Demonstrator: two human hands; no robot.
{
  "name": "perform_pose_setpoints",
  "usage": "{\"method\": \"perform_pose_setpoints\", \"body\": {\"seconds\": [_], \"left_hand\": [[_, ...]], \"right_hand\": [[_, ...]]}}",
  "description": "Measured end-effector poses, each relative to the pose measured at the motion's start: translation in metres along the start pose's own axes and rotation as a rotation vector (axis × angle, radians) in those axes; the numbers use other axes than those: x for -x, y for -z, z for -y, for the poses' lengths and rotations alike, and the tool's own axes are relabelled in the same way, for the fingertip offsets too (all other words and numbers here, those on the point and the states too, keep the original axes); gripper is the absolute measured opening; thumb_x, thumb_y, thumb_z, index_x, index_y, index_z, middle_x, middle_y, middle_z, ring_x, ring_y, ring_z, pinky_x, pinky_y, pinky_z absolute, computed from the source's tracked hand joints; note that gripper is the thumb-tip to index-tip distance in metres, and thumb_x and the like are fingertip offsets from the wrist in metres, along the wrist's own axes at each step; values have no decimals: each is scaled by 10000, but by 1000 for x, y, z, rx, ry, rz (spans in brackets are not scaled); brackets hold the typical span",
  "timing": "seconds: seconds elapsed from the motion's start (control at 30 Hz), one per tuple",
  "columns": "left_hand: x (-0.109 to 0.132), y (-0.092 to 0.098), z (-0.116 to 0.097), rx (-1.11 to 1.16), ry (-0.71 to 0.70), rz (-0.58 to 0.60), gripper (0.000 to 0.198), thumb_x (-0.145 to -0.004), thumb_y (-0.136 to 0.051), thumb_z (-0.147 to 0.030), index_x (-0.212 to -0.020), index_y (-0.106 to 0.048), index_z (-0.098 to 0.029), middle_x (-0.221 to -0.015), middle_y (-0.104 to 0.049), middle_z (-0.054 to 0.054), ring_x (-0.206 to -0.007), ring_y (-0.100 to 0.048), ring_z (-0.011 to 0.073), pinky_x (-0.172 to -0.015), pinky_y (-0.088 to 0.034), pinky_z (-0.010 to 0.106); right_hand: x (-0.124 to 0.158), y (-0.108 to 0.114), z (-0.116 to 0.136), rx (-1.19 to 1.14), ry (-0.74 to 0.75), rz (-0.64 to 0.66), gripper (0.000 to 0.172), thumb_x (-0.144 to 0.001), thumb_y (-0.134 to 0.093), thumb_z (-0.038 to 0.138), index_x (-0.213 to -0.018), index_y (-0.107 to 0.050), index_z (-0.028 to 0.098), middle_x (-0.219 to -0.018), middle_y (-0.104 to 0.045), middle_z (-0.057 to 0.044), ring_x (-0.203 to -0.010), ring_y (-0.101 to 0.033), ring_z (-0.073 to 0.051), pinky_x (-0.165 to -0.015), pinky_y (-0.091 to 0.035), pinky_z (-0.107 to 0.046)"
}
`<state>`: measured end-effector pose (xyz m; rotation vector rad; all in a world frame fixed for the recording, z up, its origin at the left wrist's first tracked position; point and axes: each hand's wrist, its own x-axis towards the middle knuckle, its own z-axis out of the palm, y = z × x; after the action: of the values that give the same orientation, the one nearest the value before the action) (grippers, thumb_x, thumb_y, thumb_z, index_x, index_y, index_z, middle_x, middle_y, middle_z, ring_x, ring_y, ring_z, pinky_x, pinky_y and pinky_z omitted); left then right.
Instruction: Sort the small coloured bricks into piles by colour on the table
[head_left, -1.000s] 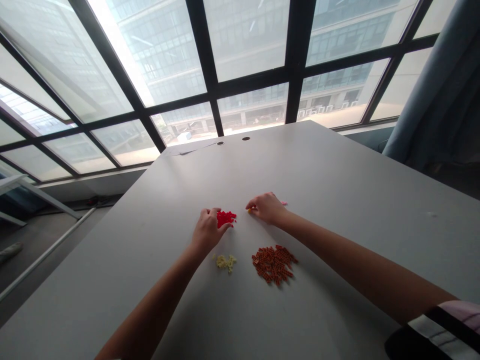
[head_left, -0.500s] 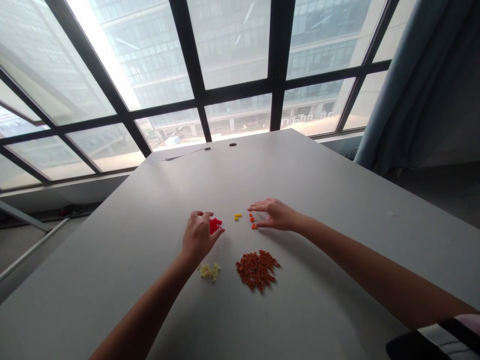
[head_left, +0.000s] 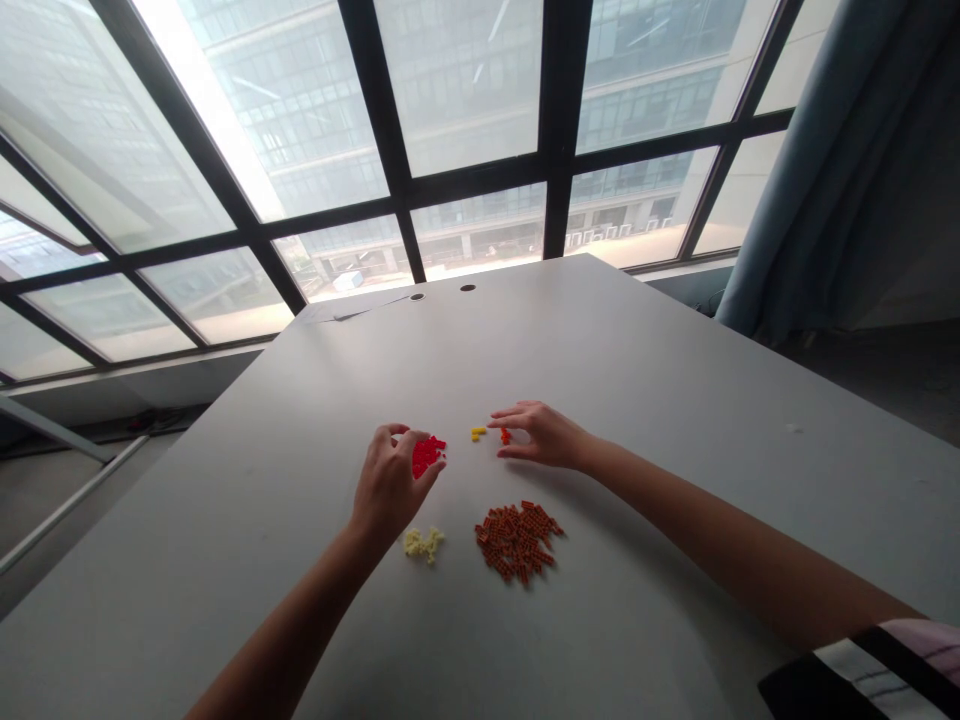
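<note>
My left hand (head_left: 390, 475) curves around the left side of a pile of small red pieces (head_left: 428, 457), thumb and fingers apart. Across from it, my right hand (head_left: 541, 435) reaches in from the right with its fingers spread. A few small orange pieces (head_left: 505, 436) lie on the table between its thumb and fingers. Just left of those fingertips sit a few yellow toy bricks (head_left: 478, 433). Nearer to me is a larger heap of brown bricks (head_left: 517, 543). Pale yellow pieces (head_left: 424, 545) form a small cluster beside my left wrist.
All the piles rest on a wide white table (head_left: 637, 360). Two round cable holes (head_left: 468, 288) are set near its far edge. Beyond stand large dark-framed windows (head_left: 555, 170), with a blue-grey curtain (head_left: 832, 180) at the right.
The orange pieces, spread in a line before, now sit closer together within my right hand's curve. My right hand has shifted slightly left; my left hand has drawn back a little, uncovering more red pieces.
</note>
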<state>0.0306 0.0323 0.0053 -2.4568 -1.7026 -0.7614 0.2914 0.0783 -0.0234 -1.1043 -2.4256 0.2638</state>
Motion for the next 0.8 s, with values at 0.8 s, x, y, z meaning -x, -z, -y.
{"method": "perform_pose_setpoints", "body": {"seconds": [0.8], "left_hand": [[46, 16, 4, 141, -21, 8, 251, -798, -609, -370, -993, -657, -220, -1048, -593, 93, -970, -593, 259, -885, -493, 455]], "right_hand": [[42, 10, -27, 81, -76, -82, 347, -862, -586, 279, -1183, -643, 163, -1311, -561, -136, -1207, -542, -240, -1027, -449, -396]]}}
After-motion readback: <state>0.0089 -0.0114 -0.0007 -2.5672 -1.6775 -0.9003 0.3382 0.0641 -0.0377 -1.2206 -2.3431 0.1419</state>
